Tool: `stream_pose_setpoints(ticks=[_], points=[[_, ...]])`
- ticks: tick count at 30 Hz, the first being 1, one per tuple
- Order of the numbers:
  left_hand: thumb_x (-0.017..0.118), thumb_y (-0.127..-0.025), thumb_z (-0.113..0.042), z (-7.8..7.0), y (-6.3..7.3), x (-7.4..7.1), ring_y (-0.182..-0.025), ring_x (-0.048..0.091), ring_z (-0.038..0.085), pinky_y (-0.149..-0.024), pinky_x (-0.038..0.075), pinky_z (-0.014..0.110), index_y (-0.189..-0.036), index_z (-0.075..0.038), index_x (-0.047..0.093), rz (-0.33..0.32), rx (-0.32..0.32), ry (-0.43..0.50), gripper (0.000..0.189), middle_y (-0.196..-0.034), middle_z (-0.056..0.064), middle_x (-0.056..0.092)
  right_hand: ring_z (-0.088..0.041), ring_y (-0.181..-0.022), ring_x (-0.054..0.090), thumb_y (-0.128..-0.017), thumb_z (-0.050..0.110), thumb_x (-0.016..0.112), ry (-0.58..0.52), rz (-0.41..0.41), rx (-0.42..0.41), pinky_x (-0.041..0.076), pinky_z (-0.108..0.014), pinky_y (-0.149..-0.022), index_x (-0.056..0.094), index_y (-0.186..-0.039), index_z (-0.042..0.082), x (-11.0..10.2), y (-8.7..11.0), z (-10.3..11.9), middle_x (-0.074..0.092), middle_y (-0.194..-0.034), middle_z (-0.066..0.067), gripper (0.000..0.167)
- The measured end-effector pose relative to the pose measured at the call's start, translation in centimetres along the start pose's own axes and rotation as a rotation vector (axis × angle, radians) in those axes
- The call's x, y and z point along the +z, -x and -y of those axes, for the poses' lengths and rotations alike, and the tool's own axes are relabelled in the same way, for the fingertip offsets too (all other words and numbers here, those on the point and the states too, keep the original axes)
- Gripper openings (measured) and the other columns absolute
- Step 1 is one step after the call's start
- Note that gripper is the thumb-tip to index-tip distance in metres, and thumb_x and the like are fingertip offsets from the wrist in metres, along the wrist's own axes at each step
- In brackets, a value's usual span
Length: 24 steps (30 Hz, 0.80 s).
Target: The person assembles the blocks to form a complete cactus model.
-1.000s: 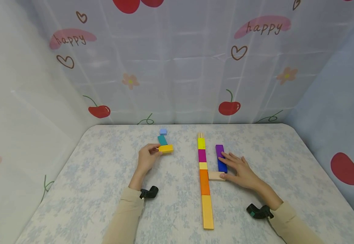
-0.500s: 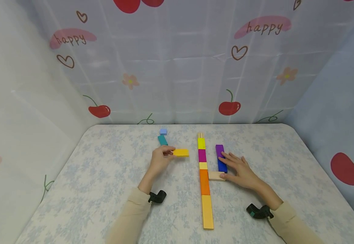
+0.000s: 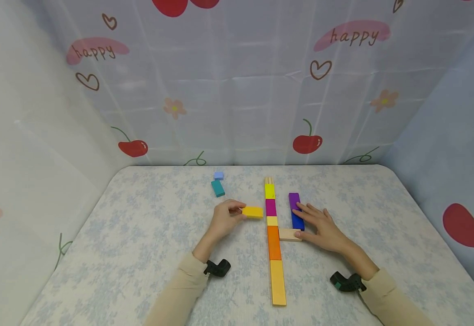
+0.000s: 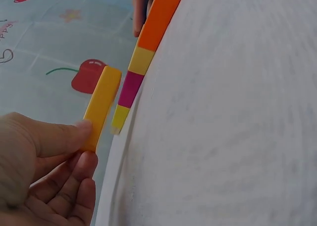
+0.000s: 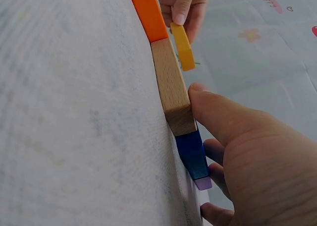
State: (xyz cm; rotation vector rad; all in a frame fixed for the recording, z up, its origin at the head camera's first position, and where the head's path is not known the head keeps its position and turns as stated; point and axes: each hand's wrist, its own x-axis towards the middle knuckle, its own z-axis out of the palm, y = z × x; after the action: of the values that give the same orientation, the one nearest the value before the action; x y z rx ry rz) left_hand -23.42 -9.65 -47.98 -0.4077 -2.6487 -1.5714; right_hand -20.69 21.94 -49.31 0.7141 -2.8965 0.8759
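Note:
Between thumb and fingers my left hand [image 3: 225, 218] pinches a yellow block [image 3: 252, 212] by one end, just left of the column of blocks. In the left wrist view the yellow block [image 4: 102, 107] appears lifted off the table. My right hand [image 3: 322, 228] lies with spread fingers over a blue block [image 3: 297, 221], its thumb touching a plain wooden block [image 3: 289, 234]. A purple block [image 3: 294, 199] adjoins the blue one. The wooden block sits crosswise against an orange block [image 3: 274, 243] of the column.
The column also has a long tan block [image 3: 278, 283], a magenta block [image 3: 271, 208], a bright yellow block [image 3: 269, 191] and thin sticks [image 3: 269, 180] at its far end. A teal block [image 3: 218, 188] and a light blue block [image 3: 218, 175] lie at the back left.
My left hand has carried the yellow block rightward and slightly nearer, away from the teal block to close beside the column. My right hand has stayed in place.

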Motion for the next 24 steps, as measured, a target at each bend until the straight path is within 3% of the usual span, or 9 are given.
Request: stream_pose_setpoints(ticks=[24], points=[[0.074,-0.084,0.000,0.9,0.5,1.6,-0.087,0.065,0.020,-0.081,0.056,0.030,-0.108,-0.001,0.072,0.023,0.038,-0.057,0.025,-0.101,0.011,0.069,-0.047,-0.143,0.027,-0.085,0.041,0.072,0.008,0.010,0.021,0.005,-0.079,-0.106,0.053,-0.142,0.012,0.1,0.0,0.0,0.040,-0.153,-0.018,0.067]])
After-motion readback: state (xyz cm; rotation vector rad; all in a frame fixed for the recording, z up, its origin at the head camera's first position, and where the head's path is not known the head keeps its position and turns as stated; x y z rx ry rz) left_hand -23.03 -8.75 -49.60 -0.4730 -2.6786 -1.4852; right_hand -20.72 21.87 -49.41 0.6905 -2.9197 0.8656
